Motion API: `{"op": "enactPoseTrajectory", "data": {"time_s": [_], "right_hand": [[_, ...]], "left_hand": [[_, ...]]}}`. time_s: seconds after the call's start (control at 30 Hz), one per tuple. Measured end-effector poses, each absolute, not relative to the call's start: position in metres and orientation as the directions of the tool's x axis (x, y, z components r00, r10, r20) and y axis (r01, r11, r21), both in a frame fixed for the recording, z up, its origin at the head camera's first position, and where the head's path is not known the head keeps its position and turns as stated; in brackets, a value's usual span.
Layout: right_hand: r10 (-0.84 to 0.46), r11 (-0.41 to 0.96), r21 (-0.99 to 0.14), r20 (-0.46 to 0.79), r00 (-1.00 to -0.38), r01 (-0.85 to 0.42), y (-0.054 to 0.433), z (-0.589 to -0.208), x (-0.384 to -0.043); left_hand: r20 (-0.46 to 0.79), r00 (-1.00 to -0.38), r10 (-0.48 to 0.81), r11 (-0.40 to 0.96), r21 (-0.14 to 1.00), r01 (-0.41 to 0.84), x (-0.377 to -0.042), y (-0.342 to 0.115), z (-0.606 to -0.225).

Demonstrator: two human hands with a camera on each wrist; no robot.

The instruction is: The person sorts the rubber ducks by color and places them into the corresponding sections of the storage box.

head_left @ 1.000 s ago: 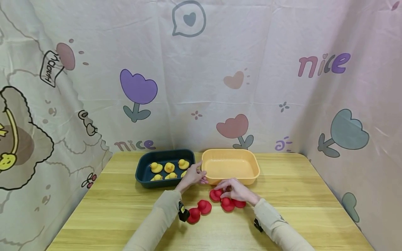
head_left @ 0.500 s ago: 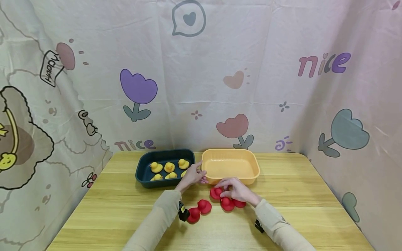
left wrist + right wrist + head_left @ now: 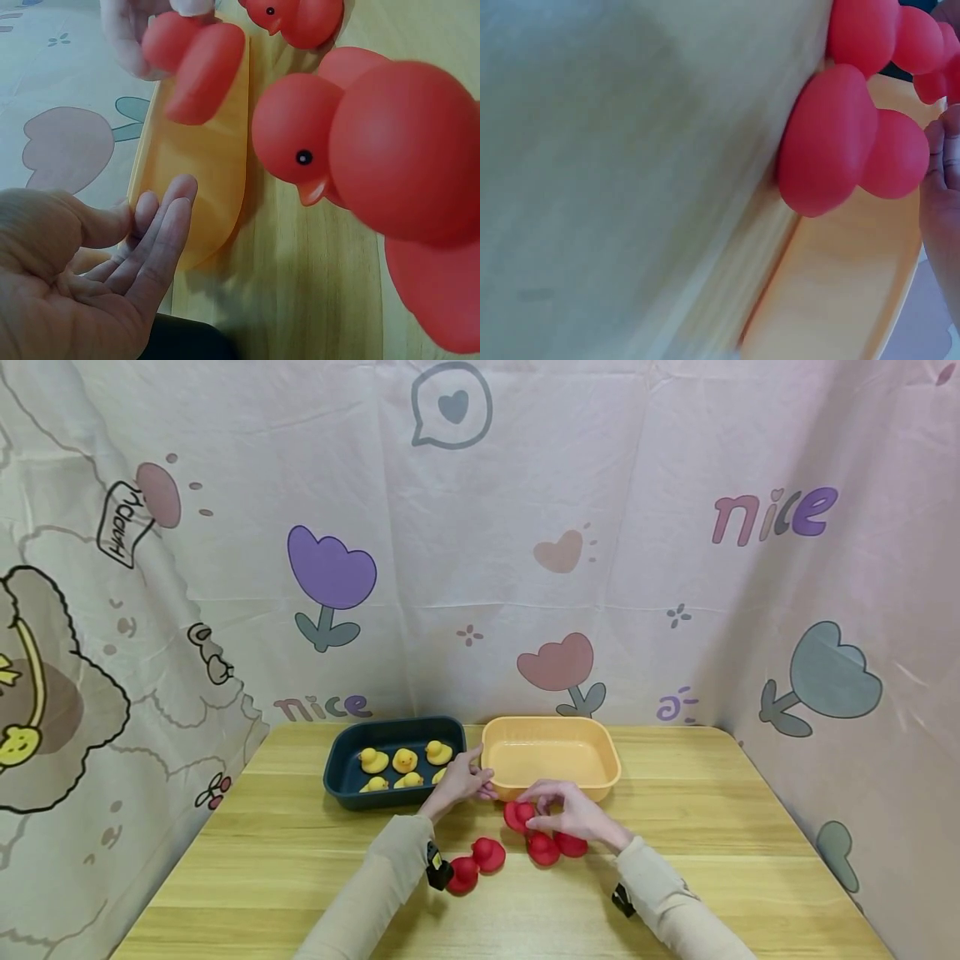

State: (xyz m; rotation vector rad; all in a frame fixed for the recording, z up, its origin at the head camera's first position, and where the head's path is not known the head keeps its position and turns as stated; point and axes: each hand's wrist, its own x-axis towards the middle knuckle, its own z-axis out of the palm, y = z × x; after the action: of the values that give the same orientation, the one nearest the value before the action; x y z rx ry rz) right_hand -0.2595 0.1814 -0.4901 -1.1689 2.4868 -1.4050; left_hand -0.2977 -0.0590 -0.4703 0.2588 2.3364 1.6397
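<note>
My left hand point(image 3: 459, 782) is at the left front corner of the yellow basin point(image 3: 551, 793), its thumb and a fingertip meeting at the rim in the left wrist view. In front of the basin, my right hand point(image 3: 573, 810) pinches a red rubber duck point(image 3: 206, 71), which hangs tilted beneath its fingers in that view. Close by on the table sit two more red ducks point(image 3: 543, 849) point(image 3: 829, 142). Another pair of red ducks point(image 3: 488, 855) lies nearer the left wrist. In the head view the right fingers partly cover the held duck.
A dark blue basin point(image 3: 352, 799) with several yellow ducks point(image 3: 405, 761) stands left of the yellow one. The wooden table point(image 3: 247, 868) runs back to a printed curtain point(image 3: 450, 552). A black wrist camera point(image 3: 438, 867) sits close beside a red duck.
My right hand has risen slightly, and the pinched red duck has moved up a little with it. The left hand stays in place at the yellow basin.
</note>
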Motion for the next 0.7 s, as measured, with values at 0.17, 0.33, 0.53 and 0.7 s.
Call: {"op": "enactPoseTrajectory", "data": {"time_s": [0.17, 0.33, 0.53, 0.7], "right_hand": [[-0.619, 0.257, -0.783, 0.317, -0.719, -0.567, 0.184, -0.485, -0.261], [-0.603, 0.236, -0.803, 0.321, -0.730, -0.548, 0.186, -0.481, -0.262], [-0.592, 0.224, -0.794, 0.350, -0.726, -0.566, 0.189, -0.474, -0.266], [-0.579, 0.245, -0.782, 0.356, -0.733, -0.573, 0.193, -0.468, -0.269]], "left_hand": [[-0.124, -0.946, 0.299, 0.344, 0.939, -0.015, -0.298, -0.059, -0.470], [-0.126, -0.946, 0.298, 0.339, 0.941, -0.019, -0.298, -0.059, -0.470], [-0.132, -0.945, 0.298, 0.339, 0.940, -0.025, -0.298, -0.059, -0.469], [-0.140, -0.941, 0.308, 0.336, 0.941, -0.030, -0.300, -0.060, -0.470]]}}
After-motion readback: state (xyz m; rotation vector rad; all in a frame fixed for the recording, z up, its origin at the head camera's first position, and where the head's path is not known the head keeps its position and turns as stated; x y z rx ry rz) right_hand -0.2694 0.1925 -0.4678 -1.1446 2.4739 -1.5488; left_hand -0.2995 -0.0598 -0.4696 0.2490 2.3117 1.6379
